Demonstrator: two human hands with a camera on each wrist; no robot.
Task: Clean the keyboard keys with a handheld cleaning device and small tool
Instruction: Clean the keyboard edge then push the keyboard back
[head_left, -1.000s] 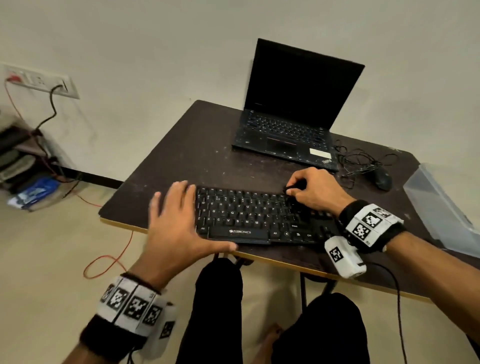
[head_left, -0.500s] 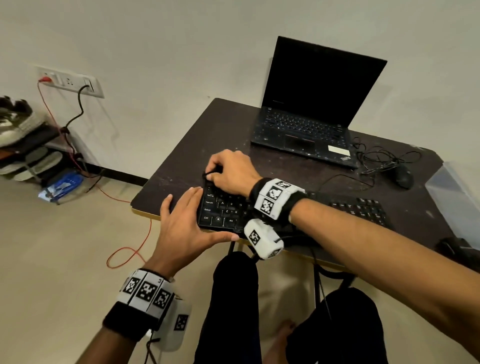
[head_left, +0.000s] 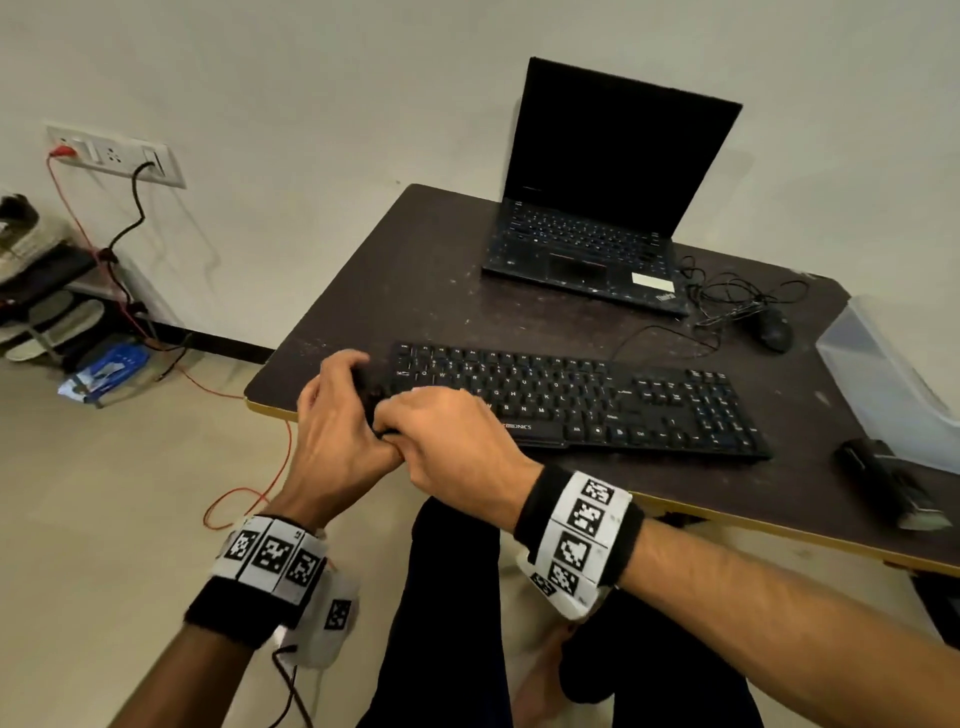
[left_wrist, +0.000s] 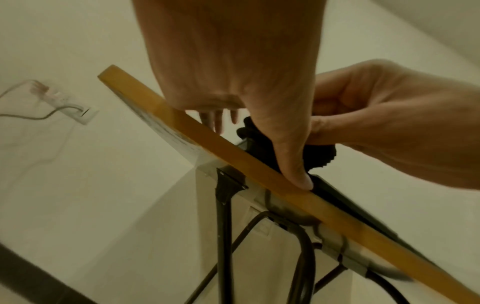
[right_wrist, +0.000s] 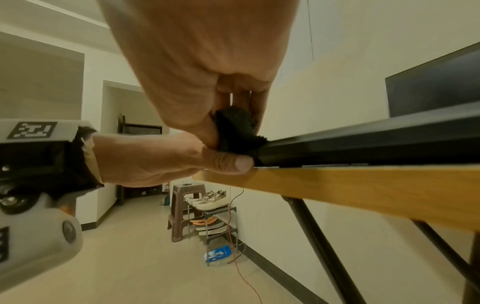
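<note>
The black keyboard (head_left: 597, 400) lies along the front of the dark table (head_left: 415, 291). My left hand (head_left: 337, 415) grips the keyboard's left end, fingers over the far corner and thumb (left_wrist: 298, 176) against its front edge (left_wrist: 337, 197). My right hand (head_left: 447, 436) is right beside it at the front left corner. It pinches a small black cloth (right_wrist: 233, 131) with a zigzag edge against the keyboard (right_wrist: 363, 144). The cloth (left_wrist: 322, 156) also shows under the fingers in the left wrist view. A black handheld device (head_left: 888, 483) lies at the table's right front, away from both hands.
An open laptop (head_left: 597, 234) stands behind the keyboard, with a mouse (head_left: 774, 330) and tangled cable to its right. A clear plastic box (head_left: 883, 374) sits at the right edge. A shoe rack (head_left: 47, 291) and a red wire (head_left: 244, 493) are on the floor to the left.
My right hand has swept with the cloth from the keyboard's middle to its left front corner. My left hand went from lying flat by the left end to gripping it.
</note>
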